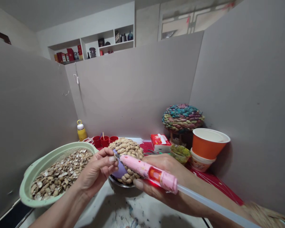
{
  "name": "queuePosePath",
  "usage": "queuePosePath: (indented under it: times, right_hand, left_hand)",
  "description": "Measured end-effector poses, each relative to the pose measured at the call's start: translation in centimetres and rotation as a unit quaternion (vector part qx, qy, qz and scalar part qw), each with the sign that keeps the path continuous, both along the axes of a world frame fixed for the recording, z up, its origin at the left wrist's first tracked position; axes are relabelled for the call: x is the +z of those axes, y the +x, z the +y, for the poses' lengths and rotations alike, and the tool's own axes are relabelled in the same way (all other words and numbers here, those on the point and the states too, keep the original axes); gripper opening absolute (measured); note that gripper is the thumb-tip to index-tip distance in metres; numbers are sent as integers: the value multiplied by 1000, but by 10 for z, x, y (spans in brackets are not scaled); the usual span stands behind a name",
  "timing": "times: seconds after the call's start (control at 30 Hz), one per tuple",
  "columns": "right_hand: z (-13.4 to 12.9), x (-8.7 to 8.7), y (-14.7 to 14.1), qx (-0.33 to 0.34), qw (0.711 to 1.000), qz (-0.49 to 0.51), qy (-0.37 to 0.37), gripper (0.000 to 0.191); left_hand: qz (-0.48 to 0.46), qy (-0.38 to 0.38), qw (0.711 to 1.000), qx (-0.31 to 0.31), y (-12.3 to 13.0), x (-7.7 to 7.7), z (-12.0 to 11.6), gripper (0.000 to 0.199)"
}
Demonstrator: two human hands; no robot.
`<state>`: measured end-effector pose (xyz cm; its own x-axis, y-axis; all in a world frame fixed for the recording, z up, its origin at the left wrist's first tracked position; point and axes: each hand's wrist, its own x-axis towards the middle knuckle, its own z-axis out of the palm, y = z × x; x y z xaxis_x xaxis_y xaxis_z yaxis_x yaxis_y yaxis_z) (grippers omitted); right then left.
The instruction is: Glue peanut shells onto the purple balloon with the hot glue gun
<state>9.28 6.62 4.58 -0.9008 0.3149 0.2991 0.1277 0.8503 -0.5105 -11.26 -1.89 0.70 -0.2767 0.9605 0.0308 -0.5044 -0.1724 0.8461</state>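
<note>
My right hand [156, 169] is wrapped around a pink glue gun [139, 166], with a long translucent glue stick [211, 201] running out of its back end. At the gun's tip, my left hand [98, 171] pinches a small pale shell piece [115, 156] between thumb and fingers. Just behind both hands sits a purple ball [120, 170], largely covered in peanut shells [127, 147]. It rests in a metal bowl [122, 183], most of which is hidden. The gun and my right hand cover part of the ball.
A green basket [26, 177] of loose shells [61, 174] stands at left. Behind are red cups [104, 141], a yellow bottle [81, 133] and a tissue pack [161, 143]. At right are a glass bowl [180, 154], paper tubs [207, 145] and a colourful woven stool [182, 117]. Grey panels enclose the table.
</note>
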Motion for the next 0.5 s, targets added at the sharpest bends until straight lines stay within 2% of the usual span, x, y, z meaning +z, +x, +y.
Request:
queuePosePath:
  times: [0.27, 0.5]
  right_hand:
    - [1, -4, -1, -7, 999, 13, 31, 27]
    - [0, -2, 0, -3, 1000, 9, 27, 28]
  left_hand:
    - [-15, 1, 1000, 7, 2, 2, -1, 24]
    - [-9, 4, 1000, 8, 0, 0, -1, 22]
